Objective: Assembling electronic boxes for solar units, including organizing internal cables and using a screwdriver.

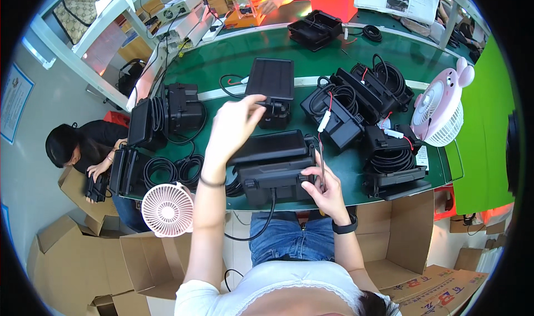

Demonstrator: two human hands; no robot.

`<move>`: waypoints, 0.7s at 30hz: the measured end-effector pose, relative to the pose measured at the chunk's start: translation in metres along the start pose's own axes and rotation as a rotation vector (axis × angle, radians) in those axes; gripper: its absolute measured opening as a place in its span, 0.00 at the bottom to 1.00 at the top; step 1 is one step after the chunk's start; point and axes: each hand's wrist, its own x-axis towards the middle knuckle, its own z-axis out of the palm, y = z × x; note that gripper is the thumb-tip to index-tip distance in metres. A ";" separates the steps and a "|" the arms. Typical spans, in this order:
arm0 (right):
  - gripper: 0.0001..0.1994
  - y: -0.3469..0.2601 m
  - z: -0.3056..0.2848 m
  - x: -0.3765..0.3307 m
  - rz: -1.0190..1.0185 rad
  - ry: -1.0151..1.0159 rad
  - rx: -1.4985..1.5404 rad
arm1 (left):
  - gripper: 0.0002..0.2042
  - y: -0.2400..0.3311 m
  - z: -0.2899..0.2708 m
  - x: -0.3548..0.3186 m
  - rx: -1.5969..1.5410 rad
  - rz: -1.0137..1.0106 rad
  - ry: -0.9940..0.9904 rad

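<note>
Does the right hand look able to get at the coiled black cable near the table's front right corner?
Probably yes: a strip of bare green tabletop lies between the right hand and the coiled black cable, though that hand is busy at the near black box.

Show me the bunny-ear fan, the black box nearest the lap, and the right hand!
Bunny-ear fan [430, 106]: head view, on its front grille.
Black box [258, 190]: head view, on its front wall.
Right hand [329, 193]: head view, on its middle.

The left hand [229, 126] reaches farther forward, fingers [255, 99] bent toward the right. The right hand [330, 193] is nearer the torso [297, 282], its thumb [309, 188] and fingers pointing leftward.
</note>
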 end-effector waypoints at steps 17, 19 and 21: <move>0.11 0.023 -0.001 -0.025 0.140 0.157 0.563 | 0.40 -0.022 0.076 -0.170 -0.906 -0.244 0.365; 0.09 0.016 0.004 -0.020 0.306 0.289 0.464 | 0.43 -0.030 0.071 -0.174 -0.881 -0.235 0.299; 0.15 0.012 0.006 -0.015 0.348 0.268 0.428 | 0.44 -0.035 0.067 -0.178 -0.874 -0.220 0.246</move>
